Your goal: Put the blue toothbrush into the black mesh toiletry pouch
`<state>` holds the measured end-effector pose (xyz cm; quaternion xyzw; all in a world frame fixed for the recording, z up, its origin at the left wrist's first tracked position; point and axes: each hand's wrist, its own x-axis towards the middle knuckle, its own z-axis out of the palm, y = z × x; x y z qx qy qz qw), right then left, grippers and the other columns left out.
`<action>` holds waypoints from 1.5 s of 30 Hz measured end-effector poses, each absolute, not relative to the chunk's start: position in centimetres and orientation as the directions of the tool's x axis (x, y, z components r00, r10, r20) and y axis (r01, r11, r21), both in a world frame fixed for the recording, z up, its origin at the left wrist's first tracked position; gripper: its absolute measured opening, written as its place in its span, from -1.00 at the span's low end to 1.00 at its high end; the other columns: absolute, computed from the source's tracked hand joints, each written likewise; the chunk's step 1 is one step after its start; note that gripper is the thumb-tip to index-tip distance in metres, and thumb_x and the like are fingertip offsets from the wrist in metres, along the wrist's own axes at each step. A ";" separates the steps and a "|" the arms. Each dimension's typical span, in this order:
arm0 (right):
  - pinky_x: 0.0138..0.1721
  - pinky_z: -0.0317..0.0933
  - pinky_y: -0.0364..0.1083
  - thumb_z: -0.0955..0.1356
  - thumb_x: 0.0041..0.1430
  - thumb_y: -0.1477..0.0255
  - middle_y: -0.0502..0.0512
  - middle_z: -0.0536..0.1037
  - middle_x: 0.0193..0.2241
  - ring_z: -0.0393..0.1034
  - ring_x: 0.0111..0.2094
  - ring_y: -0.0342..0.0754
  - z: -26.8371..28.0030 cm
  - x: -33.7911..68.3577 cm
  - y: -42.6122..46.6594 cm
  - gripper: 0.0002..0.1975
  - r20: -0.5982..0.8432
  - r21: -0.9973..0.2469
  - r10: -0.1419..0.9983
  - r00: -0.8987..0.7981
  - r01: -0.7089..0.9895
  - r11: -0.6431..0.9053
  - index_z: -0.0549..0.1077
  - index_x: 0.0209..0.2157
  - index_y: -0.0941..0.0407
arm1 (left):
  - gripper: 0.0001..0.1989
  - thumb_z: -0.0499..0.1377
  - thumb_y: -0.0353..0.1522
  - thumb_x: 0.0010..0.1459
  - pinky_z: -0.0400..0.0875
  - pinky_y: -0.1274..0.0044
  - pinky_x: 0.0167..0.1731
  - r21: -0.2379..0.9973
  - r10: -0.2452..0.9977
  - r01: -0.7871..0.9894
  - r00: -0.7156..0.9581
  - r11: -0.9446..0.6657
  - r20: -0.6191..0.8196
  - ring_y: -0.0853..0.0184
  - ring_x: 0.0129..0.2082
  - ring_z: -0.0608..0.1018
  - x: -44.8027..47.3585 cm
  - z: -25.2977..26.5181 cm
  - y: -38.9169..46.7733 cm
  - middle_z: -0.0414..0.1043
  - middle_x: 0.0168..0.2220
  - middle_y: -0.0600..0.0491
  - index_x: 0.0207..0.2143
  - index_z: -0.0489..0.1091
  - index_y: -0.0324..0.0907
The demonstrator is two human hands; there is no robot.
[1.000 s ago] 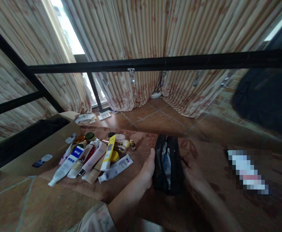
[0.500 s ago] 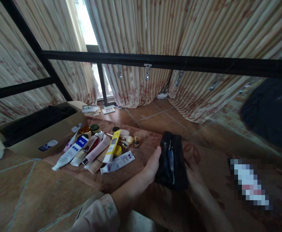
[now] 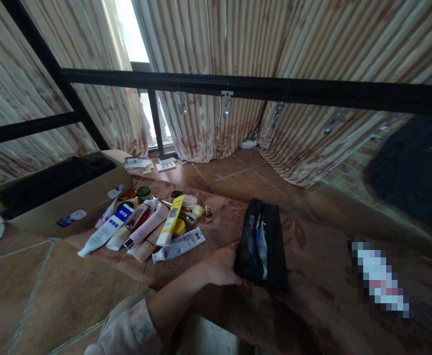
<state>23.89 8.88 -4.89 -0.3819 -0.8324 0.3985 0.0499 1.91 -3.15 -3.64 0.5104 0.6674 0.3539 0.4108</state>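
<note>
A black zip pouch [image 3: 275, 246] lies on the brown patterned cloth in front of me. Its zipper is partly open along the top, and pale and bluish contents show through the slit. My left hand [image 3: 219, 265] holds the pouch by its left side near the front corner, with the fingertips partly hidden against it. My right hand is out of the picture. To the left of the pouch is a pile of cosmetics, among them a yellow and white tube [image 3: 170, 222], a blue and white tube [image 3: 107, 230], a purple-marked tube [image 3: 181, 245] and a small gold-capped bottle [image 3: 207, 215].
A cardboard box [image 3: 90, 202] with dark cloth inside stands at the left. A black metal rail [image 3: 186, 82] crosses in front of striped curtains [image 3: 208, 44]. Papers [image 3: 138, 163] lie on the tiles behind. A blurred-out flat item [image 3: 380, 281] is at the right.
My right hand has let go of the pouch and left the view. My left hand has shifted lower along the pouch's left side, and the slit looks wider.
</note>
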 end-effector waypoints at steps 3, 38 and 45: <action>-0.21 0.30 -0.05 0.37 0.00 0.29 0.11 0.63 -0.24 0.51 -0.20 0.11 -3.4 23.5 7.6 -0.75 -0.406 -0.574 0.505 -0.762 0.643 0.508 0.58 -0.26 0.03 | 0.07 0.47 -0.27 -0.44 0.33 0.29 0.09 0.798 0.964 0.542 -0.127 0.263 -0.232 -0.02 0.09 0.43 2.5 -3.4 -3.2 0.33 0.14 -0.19 0.19 0.17 -0.23; -0.54 0.26 -0.14 0.25 0.08 -0.10 0.08 0.51 -0.53 0.39 -0.56 -0.13 -4.1 20.8 3.8 -0.43 -0.534 -0.814 0.578 -0.617 0.559 -0.156 0.41 -0.41 0.17 | -0.63 -0.05 -0.28 0.28 0.45 0.43 -0.16 0.335 0.916 0.876 -0.240 0.347 -0.322 0.16 -0.17 0.60 5.0 -3.3 -2.6 0.58 -0.25 -0.14 -0.24 0.53 -0.22; -0.63 0.15 -0.17 0.37 -0.08 -0.09 0.05 0.46 -0.65 0.28 -0.66 -0.19 -4.3 19.5 3.3 -0.45 -0.478 -0.858 0.698 -0.533 0.455 -0.240 0.45 -0.55 0.19 | -0.63 -0.05 -0.30 0.27 0.46 0.42 -0.16 0.331 0.912 0.876 -0.239 0.351 -0.333 0.14 -0.16 0.61 4.9 -3.0 -2.4 0.58 -0.24 -0.18 -0.24 0.53 -0.25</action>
